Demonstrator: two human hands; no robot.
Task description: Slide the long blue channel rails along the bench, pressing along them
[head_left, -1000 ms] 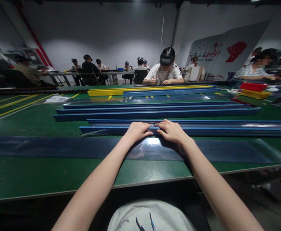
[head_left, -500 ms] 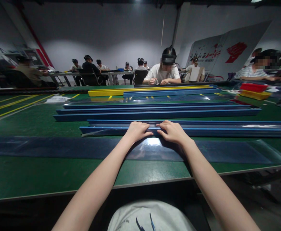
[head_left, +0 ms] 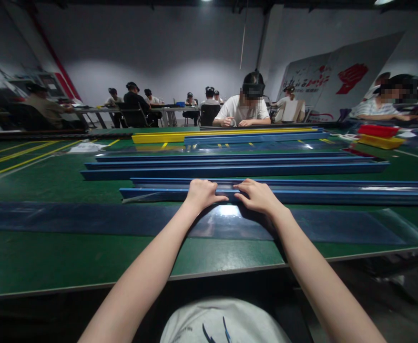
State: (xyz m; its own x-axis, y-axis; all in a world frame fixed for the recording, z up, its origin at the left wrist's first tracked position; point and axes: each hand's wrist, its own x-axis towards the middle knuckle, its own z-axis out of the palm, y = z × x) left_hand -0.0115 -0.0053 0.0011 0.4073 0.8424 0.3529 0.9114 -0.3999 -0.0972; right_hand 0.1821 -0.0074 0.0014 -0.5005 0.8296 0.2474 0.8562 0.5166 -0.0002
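Note:
Both hands are at the near blue channel rail (head_left: 323, 195), which lies lengthwise on the green table (head_left: 226, 257). My left hand (head_left: 203, 193) grips its near wall, thumb on the front side and fingers curled over the top edge. A short way to the right, my right hand (head_left: 254, 194) holds the same wall in the same manner, its thumb pointing left. The fingertips inside the channel are partly hidden. Under my wrists a clear plastic strip (head_left: 123, 220) runs flat along the table's front edge.
Beyond the rail lie more blue rails (head_left: 230, 171), a yellow rail (head_left: 166, 138) and another clear strip. Red (head_left: 377, 130) and yellow (head_left: 380, 141) trays stand at the back right. A person (head_left: 244, 109) sits across the table, others farther off.
My left hand has shifted very slightly left along the rail, its fingers a little more bunched. My right hand keeps its place.

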